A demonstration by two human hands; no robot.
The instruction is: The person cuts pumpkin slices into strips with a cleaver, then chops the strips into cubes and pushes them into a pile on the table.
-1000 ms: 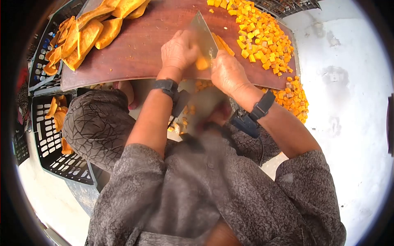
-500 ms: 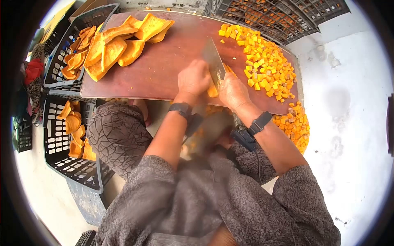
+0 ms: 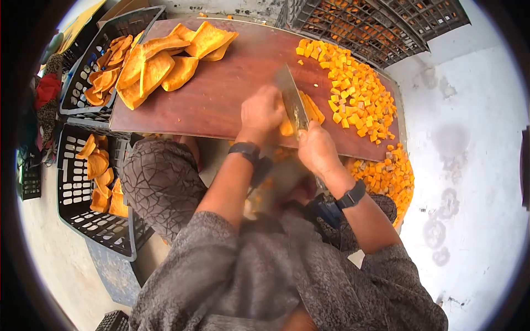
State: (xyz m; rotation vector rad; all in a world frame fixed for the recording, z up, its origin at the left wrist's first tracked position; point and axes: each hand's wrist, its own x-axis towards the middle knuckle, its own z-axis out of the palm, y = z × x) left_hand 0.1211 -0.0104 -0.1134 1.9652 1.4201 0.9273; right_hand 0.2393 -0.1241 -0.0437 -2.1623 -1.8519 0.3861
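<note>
My right hand (image 3: 318,148) is closed round the handle of a broad-bladed kitchen knife (image 3: 292,96). The blade stands on edge over the brown board (image 3: 215,105), pointing away from me. Left of the blade, my left hand (image 3: 261,112) has its fingers curled over a piece of orange pumpkin (image 3: 286,127), which its knuckles partly hide. Cut pumpkin strips (image 3: 314,108) lie against the blade's right side. Diced pumpkin (image 3: 359,91) spreads over the board's right end, and large pumpkin slabs (image 3: 146,71) are piled at its left end.
Black crates with pumpkin slabs stand at the left, one lower crate (image 3: 69,182) by my knee and another (image 3: 77,91) beside the board. More dice (image 3: 395,176) are heaped below the board's right edge. Stacked black crates (image 3: 359,25) stand behind, near a white wall (image 3: 464,138).
The knife and my right hand have come slightly toward me and to the right. More of the cut strips shows right of the blade. My left hand stays on the pumpkin piece.
</note>
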